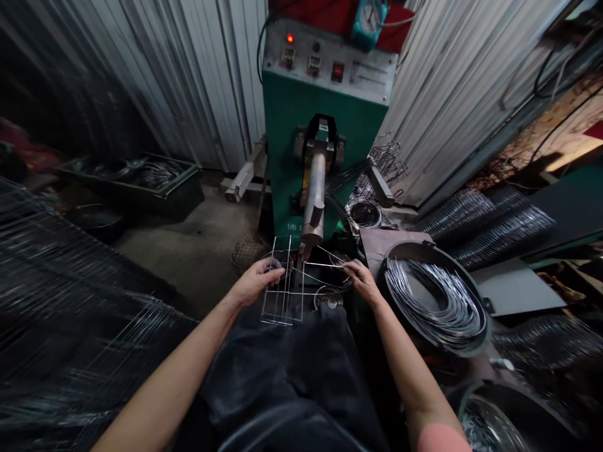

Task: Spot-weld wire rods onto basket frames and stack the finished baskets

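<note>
Above my lap is a rectangular wire frame (282, 293), its thin rods crossing in a grid. My left hand (258, 278) is closed on the left side of this frame, thumb and fingers pinched together. A curved wire (325, 265) runs from near the frame to my right hand (362, 280), whose fingers pinch its end. Both hands are just below the round metal arm (315, 201) of a green machine (287, 100), which looks like a spot welder. The arm's tip is close to where the wires meet; whether they touch is unclear.
At right, a round pan (485, 333) holds bent wires (443, 301). Another container (513, 402) with metal pieces is below it. Stacked wire panels (70, 301) fill the left side. A green trough (183, 188) of wire pieces lies farther back, near the corrugated wall (202, 75).
</note>
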The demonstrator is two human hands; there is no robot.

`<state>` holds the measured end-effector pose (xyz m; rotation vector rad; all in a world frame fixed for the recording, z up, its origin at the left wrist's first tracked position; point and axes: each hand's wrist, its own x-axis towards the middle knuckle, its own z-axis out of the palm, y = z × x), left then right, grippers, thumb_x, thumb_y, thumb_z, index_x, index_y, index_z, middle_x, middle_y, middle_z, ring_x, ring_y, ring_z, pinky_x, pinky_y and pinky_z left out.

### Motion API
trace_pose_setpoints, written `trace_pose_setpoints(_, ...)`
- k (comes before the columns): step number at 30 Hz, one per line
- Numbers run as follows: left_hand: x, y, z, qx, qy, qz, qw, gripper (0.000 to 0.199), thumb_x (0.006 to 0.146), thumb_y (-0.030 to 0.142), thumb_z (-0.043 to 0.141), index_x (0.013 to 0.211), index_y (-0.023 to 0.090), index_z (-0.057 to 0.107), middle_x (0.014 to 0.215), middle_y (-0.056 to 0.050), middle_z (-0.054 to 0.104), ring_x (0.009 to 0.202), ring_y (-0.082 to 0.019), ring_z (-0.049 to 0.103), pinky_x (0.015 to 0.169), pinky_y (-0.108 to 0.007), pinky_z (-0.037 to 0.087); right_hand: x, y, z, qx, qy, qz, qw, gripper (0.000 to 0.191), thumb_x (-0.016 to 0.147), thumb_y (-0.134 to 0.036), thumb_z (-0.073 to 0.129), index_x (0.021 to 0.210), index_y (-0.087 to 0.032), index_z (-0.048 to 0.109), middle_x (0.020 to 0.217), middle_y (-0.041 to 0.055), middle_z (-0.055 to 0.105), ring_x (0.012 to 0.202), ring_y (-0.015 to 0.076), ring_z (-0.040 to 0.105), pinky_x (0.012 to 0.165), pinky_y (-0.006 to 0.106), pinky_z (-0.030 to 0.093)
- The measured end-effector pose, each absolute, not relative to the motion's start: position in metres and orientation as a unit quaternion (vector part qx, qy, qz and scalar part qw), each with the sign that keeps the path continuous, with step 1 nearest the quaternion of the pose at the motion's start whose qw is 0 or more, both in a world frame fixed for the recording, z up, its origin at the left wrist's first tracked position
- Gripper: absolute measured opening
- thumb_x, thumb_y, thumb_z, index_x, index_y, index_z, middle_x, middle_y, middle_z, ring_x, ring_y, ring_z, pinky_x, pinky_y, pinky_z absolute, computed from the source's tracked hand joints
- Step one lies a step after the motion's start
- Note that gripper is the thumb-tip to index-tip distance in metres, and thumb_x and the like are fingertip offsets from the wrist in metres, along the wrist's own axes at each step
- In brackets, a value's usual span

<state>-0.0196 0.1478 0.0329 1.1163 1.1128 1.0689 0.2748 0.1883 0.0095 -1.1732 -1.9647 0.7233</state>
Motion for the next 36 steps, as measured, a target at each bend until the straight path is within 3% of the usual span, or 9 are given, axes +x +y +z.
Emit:
trace_pose_setpoints(17, -0.019, 0.155, 0.032, 0.466, 0.471, 0.454, 0.596, 0.024, 0.061, 0.036, 0.068, 0.065, 0.018, 0.053, 0.055, 0.004, 0.048, 0.050, -0.009, 0.041, 0.051, -0.024, 0.033, 0.278, 0.196, 0.019, -0.459, -0.774, 0.292, 0.324, 0.035, 0.086, -0.048, 0.044, 0.091, -0.021, 0.065, 0.081, 0.0042, 0.055, 0.078, 0.0174, 0.053, 0.073, 0.029, 0.042)
trace_pose_setpoints(23, -0.021, 0.157, 0.033, 0.461, 0.480, 0.438, 0.604, 0.024, 0.062, 0.036, 0.068, 0.065, 0.018, 0.053, 0.055, 0.005, 0.048, 0.049, -0.009, 0.041, 0.049, -0.023, 0.032, 0.279, 0.198, 0.021, -0.448, -0.790, 0.278, 0.314, 0.032, 0.088, -0.043, 0.043, 0.091, -0.020, 0.066, 0.080, 0.0040, 0.056, 0.078, 0.0166, 0.054, 0.072, 0.028, 0.043)
trace_pose_setpoints(31, -0.021, 0.156, 0.037, 0.483, 0.490, 0.428, 0.586, 0.025, 0.062, 0.038, 0.066, 0.062, 0.019, 0.052, 0.053, 0.004, 0.047, 0.050, -0.010, 0.040, 0.050, -0.024, 0.031, 0.300, 0.203, -0.003, -0.477, -0.810, 0.150, 0.305, 0.031, 0.084, -0.033, 0.049, 0.111, -0.020, 0.055, 0.103, 0.0092, 0.061, 0.093, 0.0220, 0.059, 0.083, 0.036, 0.047)
trace_pose_setpoints(36, -0.019, 0.155, 0.035, 0.480, 0.491, 0.442, 0.578, 0.024, 0.061, 0.038, 0.067, 0.063, 0.018, 0.053, 0.055, 0.004, 0.048, 0.051, -0.010, 0.040, 0.051, -0.024, 0.032, 0.312, 0.204, -0.037, -0.528, -0.784, 0.083, 0.317, 0.030, 0.086, -0.025, 0.041, 0.113, -0.018, 0.052, 0.107, 0.0116, 0.061, 0.100, 0.0231, 0.057, 0.090, 0.040, 0.044)
